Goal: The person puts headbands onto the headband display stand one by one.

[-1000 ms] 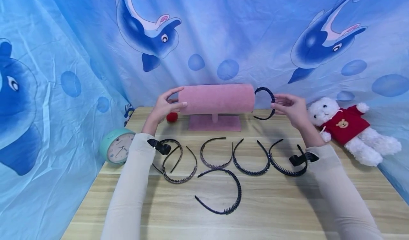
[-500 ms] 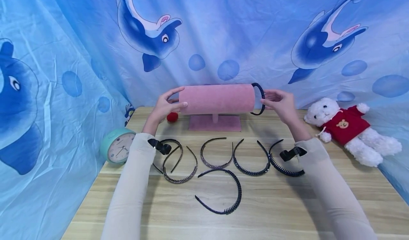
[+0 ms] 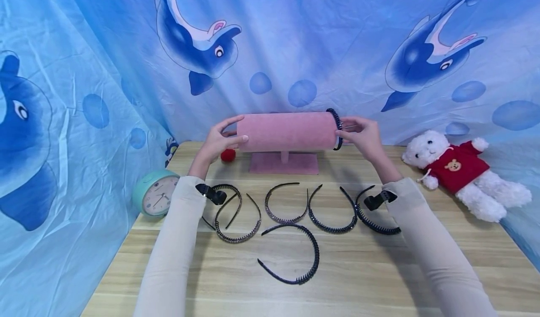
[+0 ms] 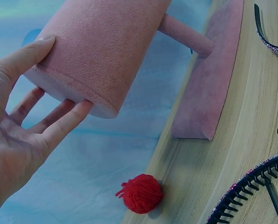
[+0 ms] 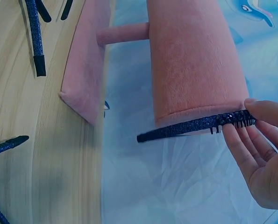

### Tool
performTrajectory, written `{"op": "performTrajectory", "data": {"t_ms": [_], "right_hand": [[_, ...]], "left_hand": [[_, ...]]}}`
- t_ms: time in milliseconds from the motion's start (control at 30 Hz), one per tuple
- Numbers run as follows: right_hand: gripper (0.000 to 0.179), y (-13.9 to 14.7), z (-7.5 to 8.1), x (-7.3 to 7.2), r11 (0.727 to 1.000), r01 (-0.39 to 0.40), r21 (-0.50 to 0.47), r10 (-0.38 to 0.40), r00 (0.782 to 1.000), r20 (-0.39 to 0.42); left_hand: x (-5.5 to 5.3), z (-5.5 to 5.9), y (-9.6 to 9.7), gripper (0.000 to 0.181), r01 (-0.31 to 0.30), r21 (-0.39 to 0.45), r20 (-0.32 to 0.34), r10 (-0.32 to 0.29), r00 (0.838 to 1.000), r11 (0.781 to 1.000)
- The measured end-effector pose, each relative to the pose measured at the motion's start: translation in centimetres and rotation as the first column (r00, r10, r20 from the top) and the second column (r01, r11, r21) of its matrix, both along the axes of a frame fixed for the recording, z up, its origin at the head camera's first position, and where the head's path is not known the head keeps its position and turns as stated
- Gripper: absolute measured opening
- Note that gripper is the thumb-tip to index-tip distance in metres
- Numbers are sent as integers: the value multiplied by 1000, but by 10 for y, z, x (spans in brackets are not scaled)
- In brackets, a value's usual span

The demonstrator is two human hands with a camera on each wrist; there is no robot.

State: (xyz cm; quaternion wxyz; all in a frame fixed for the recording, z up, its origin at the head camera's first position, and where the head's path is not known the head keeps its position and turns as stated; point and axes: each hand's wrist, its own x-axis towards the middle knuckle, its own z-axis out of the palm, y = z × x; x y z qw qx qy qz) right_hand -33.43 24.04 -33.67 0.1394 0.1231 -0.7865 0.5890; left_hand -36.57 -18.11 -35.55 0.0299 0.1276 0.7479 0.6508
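No legible txt; clock [image 3: 160, 196] dial marks too sm. to read.

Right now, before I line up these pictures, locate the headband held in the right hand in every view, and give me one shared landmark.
Head: the headband is right of centre, at the right end of the pink roll.
Left wrist: not in it.
Right wrist: just right of and below centre, at the roll's lower end.
Shared landmark: the pink roll, visible in all three.

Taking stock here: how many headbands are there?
7: one headband in the right hand; on the table, two overlapping at left, three further right, one in front. Sleeves may hide more.
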Motion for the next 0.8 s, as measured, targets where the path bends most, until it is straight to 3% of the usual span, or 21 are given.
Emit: {"op": "performTrajectory", "data": {"t_ms": [267, 533, 800], "right_hand": [[42, -4, 1, 0, 1000, 17, 21, -17, 1000, -10], [43, -5, 2, 2, 999, -20, 44, 22, 999, -27], [42, -5, -1, 2, 997, -12, 80, 17, 998, -62]], "left_hand": [[-1, -1, 0, 70, 5, 7, 6, -5, 1000, 1000], [-1, -2, 0, 67, -4, 12, -8, 4, 1000, 1000], [2, 2, 1, 69, 5, 19, 10, -5, 1000, 1000]]}}
